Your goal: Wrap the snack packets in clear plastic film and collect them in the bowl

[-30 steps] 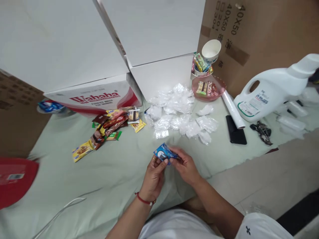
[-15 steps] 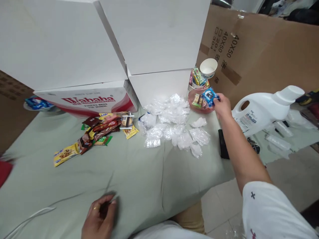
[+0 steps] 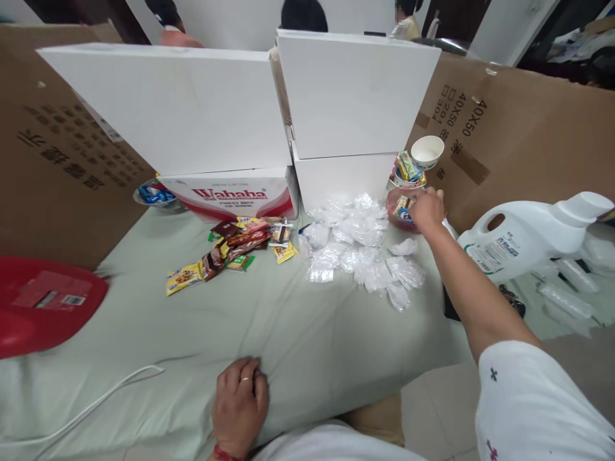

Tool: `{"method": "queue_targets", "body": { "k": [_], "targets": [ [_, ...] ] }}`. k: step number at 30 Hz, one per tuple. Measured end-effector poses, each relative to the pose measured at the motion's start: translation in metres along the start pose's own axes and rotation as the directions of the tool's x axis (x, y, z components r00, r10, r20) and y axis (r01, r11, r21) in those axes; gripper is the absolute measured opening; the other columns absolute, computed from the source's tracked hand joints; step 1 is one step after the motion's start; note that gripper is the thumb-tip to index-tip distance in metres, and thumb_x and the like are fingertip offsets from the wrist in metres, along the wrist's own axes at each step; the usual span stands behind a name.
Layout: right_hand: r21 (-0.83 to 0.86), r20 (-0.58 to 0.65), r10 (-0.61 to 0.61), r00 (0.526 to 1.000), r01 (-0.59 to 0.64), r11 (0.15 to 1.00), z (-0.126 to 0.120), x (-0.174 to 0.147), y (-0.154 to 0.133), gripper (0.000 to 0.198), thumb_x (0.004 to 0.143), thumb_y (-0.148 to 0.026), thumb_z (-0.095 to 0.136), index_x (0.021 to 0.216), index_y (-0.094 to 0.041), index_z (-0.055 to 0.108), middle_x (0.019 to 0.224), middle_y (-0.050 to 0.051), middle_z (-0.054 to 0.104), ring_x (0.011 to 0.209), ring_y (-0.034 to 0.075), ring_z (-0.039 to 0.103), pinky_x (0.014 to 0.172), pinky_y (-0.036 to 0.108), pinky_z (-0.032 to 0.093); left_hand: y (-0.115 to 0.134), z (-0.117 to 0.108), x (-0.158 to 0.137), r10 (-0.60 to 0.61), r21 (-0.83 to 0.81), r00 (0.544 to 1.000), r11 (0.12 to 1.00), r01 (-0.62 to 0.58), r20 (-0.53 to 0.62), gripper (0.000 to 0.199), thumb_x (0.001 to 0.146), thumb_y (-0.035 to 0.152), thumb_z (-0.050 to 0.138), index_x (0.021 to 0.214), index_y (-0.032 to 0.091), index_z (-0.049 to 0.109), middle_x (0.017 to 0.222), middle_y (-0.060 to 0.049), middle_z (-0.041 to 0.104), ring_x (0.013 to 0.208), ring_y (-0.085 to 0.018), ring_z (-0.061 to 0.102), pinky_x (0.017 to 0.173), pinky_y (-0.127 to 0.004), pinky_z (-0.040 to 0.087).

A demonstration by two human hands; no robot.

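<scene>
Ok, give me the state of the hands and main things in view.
Right hand: at the translucent pink bowl, fingertips hidden
Left hand: back up, resting on pale green cloth
Translucent pink bowl: holding small packets
Round white bowl: open side up
White plastic jug: cap on
Colourful wrapped snacks: heaped, overlapping
Crinkly clear plastic packaging: loosely heaped
White cord: lying loose

The dish is pink, the cloth pale green, the jug white, the sleeve white with small motifs.

Grn cloth w/ snack pkts, clr plastic, pink bowl
</scene>
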State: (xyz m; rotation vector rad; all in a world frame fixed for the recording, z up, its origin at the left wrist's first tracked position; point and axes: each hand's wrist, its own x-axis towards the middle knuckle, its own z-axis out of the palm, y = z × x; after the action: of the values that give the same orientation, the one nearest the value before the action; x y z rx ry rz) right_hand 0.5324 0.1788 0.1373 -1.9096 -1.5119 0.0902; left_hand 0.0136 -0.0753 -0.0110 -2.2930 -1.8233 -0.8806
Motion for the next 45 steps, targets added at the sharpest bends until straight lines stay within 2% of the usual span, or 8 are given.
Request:
{"method": "queue_targets", "body": {
  "k": [3,9,16,20,24,26,33,45],
  "targets": [
    [0.038,0.117,-0.146,0.982,0.142,0.989,0.023,-0.045,-0.033,0.028,0.092,-0.009,0.050,0.105,-0.010,0.074,0.111,0.013,0.068,0.111,0.024,0.059,0.102,0.037,0.042,0.000,-0.001,-0.001,0.012,-0.016,1.000,1.000,-0.012,0.011,0.014,0.089,0.018,0.055,0.096,0.022,0.067,0.097,-0.009,0.068,0.095,-0.028,0.062,0.092,-0.042,0.050],
    [0.050,0.573,-0.412,0.708,0.472,0.880,0.091,-0.135,-0.118,0.031,0.090,-0.011,0.062,0.117,-0.022,0.072,0.125,0.011,0.067,0.116,0.026,0.057,0.087,0.032,0.047,0.001,-0.003,0.000,0.074,-0.037,0.997,0.997,-0.073,0.038,0.017,0.090,0.014,0.054,0.097,0.021,0.068,0.098,-0.010,0.068,0.096,-0.028,0.062,0.091,-0.042,0.050],
    [0.174,0.336,-0.290,0.896,0.244,0.954,0.087,-0.175,-0.162,0.020,0.098,-0.021,0.052,0.105,-0.021,0.071,0.106,0.009,0.067,0.099,0.022,0.059,0.082,0.030,0.046,-0.004,-0.017,-0.001,-0.109,-0.374,0.985,0.915,0.151,0.130,0.015,0.093,0.033,0.058,0.091,0.023,0.069,0.094,-0.007,0.071,0.092,-0.025,0.066,0.086,-0.040,0.053],
    [0.655,0.335,-0.151,0.930,-0.115,0.747,0.079,-0.243,-0.174,0.020,0.094,-0.042,0.064,0.094,-0.022,0.065,0.076,-0.002,0.057,0.064,0.014,0.050,0.064,0.026,0.043,0.016,-0.038,0.018,-0.410,-0.595,0.788,0.517,0.616,0.460,0.038,0.087,0.059,0.066,0.094,0.021,0.067,0.083,-0.004,0.069,0.078,-0.021,0.066,0.071,-0.033,0.054],
    [0.751,0.424,-0.193,0.885,-0.225,0.620,0.089,-0.314,-0.172,0.019,0.093,-0.040,0.066,0.089,-0.022,0.066,0.076,-0.001,0.056,0.067,0.014,0.051,0.062,0.026,0.042,0.051,-0.043,0.056,-0.215,-0.539,0.506,-0.142,0.830,0.835,0.064,0.075,0.077,0.071,0.104,0.020,0.065,0.095,-0.007,0.071,0.077,-0.020,0.068,0.053,-0.025,0.047],
    [0.747,0.403,-0.266,0.876,-0.146,0.648,0.091,-0.336,-0.166,0.011,0.093,-0.033,0.065,0.092,-0.023,0.070,0.087,0.002,0.062,0.079,0.017,0.057,0.072,0.028,0.045,0.063,-0.034,0.070,-0.171,-0.512,0.483,-0.258,0.819,0.859,0.060,0.066,0.067,0.083,0.096,0.019,0.066,0.087,-0.002,0.069,0.071,-0.015,0.064,0.057,-0.024,0.048],
    [0.728,0.518,-0.102,0.849,-0.374,0.575,0.083,-0.348,-0.149,0.033,0.095,-0.045,0.063,0.121,-0.025,0.067,0.110,0.007,0.066,0.090,0.019,0.063,0.077,0.030,0.053,0.079,-0.006,0.068,-0.232,-0.630,0.598,-0.093,0.771,0.767,0.042,0.063,0.048,0.089,0.076,0.017,0.064,0.067,0.003,0.063,0.062,-0.010,0.053,0.061,-0.023,0.042],
    [0.701,0.544,-0.077,0.836,-0.401,0.590,0.096,-0.334,-0.150,0.026,0.082,-0.045,0.077,0.078,-0.021,0.069,0.069,-0.003,0.057,0.063,0.012,0.047,0.061,0.025,0.037,0.085,-0.007,0.062,-0.251,-0.706,0.703,0.094,0.702,0.665,0.043,0.071,0.053,0.086,0.084,0.019,0.064,0.081,0.001,0.062,0.078,-0.014,0.056,0.067,-0.024,0.045]
  ]
}}
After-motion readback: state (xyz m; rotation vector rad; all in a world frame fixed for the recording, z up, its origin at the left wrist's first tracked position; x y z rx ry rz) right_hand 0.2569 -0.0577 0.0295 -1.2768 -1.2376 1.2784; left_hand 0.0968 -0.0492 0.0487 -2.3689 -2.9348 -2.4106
